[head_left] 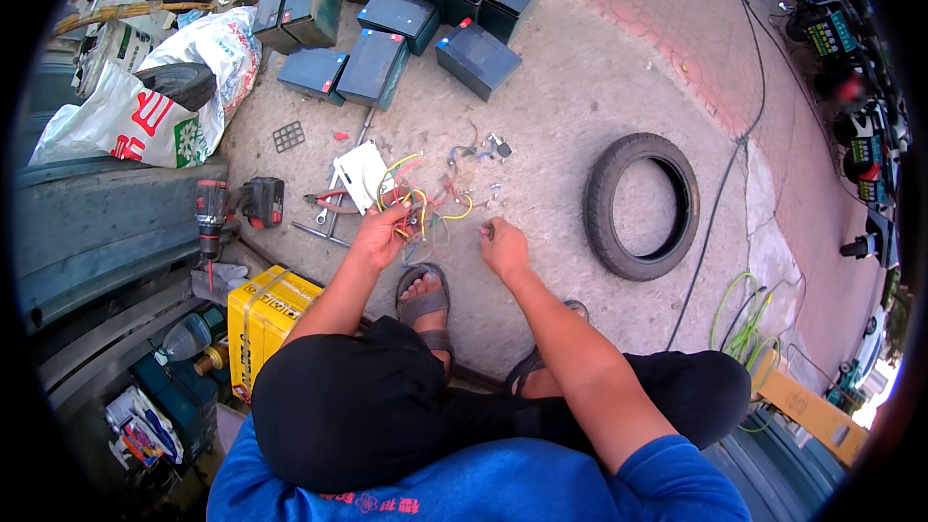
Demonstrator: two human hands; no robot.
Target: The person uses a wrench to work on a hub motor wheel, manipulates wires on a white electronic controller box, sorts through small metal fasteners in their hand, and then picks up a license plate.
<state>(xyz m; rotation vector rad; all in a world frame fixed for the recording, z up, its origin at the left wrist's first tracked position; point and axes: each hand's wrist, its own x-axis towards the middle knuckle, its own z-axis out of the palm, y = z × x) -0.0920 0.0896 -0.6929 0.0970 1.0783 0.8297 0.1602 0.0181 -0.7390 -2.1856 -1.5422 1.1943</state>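
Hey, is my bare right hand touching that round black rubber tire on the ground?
Apart: the head view plainly shows grey concrete between the bare right hand and the round black rubber tire.

"What's the left hand [384, 235] holding?"
"A tangle of wires [422, 199], yellow and red among them."
"And the right hand [506, 247]?"
"Bunched up near the wires; whether it grips anything is too small to tell."
"What lies around them?"
"White panel [362, 177] and pliers [334, 204] by the left hand, drill [212, 212] farther left, tyre [603, 205] to the right, batteries [398, 12] beyond."
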